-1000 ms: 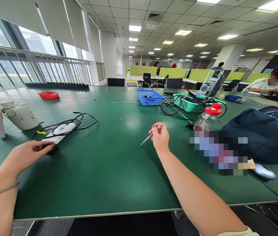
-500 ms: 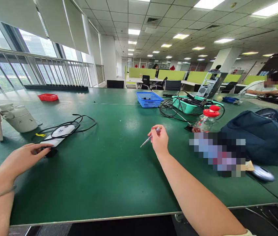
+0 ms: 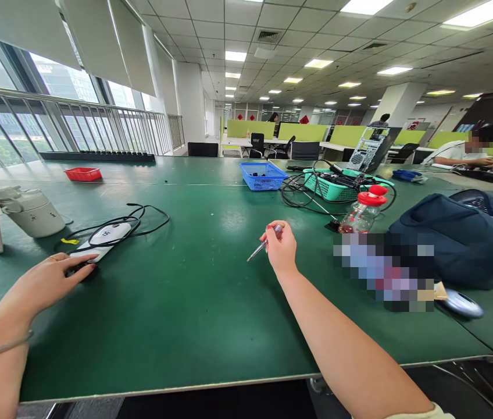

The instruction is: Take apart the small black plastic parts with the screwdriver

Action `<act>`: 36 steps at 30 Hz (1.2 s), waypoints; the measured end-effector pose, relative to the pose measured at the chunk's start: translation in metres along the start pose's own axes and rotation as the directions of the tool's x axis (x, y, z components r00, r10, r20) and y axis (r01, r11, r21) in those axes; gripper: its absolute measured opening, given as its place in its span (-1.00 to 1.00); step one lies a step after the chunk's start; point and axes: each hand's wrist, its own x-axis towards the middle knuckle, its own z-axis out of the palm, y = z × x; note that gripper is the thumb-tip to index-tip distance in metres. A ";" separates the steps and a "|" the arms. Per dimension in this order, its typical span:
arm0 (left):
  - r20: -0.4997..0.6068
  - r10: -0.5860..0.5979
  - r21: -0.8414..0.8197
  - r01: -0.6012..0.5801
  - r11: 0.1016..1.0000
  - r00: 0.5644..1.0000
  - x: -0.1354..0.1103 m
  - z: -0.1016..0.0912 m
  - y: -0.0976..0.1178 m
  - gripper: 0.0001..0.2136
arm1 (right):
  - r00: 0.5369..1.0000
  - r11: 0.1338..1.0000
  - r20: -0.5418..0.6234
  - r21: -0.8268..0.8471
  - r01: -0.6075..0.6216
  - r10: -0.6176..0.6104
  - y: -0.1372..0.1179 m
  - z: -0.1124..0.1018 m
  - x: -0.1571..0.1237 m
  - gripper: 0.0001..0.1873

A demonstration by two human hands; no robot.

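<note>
My right hand (image 3: 282,247) is closed around a slim screwdriver (image 3: 255,252) with a see-through handle. Its metal tip points down and left, near the green tabletop (image 3: 185,308). On the left, my left hand (image 3: 48,282) has its thumb and fingers around a small black object (image 3: 88,273), mostly covered, so its kind is unclear. Just beyond these fingers lies a white, flat, elongated device (image 3: 109,234) with a handwritten mark. A black cable (image 3: 159,228) loops over it.
A pale jug-like bottle (image 3: 32,215) stands at left, behind it a red tray (image 3: 83,174). Further back are a blue basket (image 3: 264,180) and a green basket (image 3: 331,189) of cables. A red-lidded jar (image 3: 362,215) and dark blue bag (image 3: 468,238) occupy the right. Another person sits far right.
My left hand has shifted slightly right, its fingers now covering more of the black object. The right hand keeps its hold on the screwdriver, almost still.
</note>
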 end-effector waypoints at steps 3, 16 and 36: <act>-0.004 0.001 0.015 0.000 1.000 1.000 0.001 0.001 0.003 -0.36 | 1.000 1.000 0.000 0.005 0.002 -0.002 0.001 0.000 0.000 -0.80; -0.060 0.057 0.037 -0.055 0.998 0.997 0.003 0.005 0.001 -0.40 | 1.000 1.000 0.009 0.013 0.013 -0.013 0.000 0.001 0.000 -0.81; 0.031 0.029 0.052 -0.031 0.998 0.999 0.001 0.002 0.011 -0.38 | 1.000 1.000 0.016 0.006 0.007 -0.007 0.002 0.001 0.000 -0.78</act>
